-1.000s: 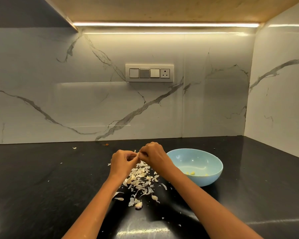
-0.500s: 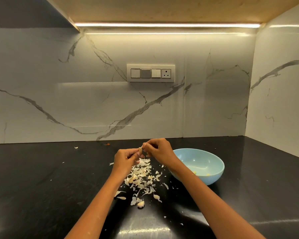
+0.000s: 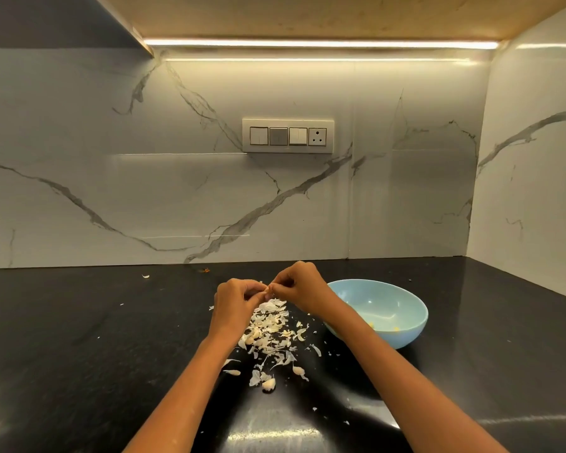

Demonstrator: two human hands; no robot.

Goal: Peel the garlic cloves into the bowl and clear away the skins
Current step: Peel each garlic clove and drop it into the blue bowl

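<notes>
My left hand (image 3: 237,300) and my right hand (image 3: 299,287) meet above the black counter, both pinching one small garlic clove (image 3: 269,291) between their fingertips. Most of the clove is hidden by my fingers. Below them lies a pile of white garlic skins (image 3: 272,328). An unpeeled clove (image 3: 269,384) lies at the near end of the pile. The light blue bowl (image 3: 406,305) stands just right of my right wrist, with a few pale peeled pieces (image 3: 396,328) at its bottom.
The black counter (image 3: 95,338) runs back to a white marble wall with a switch panel (image 3: 288,136). A second marble wall closes the right side. Stray skin flakes (image 3: 145,276) lie scattered near the back edge and close to me.
Both hands stay together on the clove; they rose slightly and then came closer together again. The pile and bowl have not moved on the counter.
</notes>
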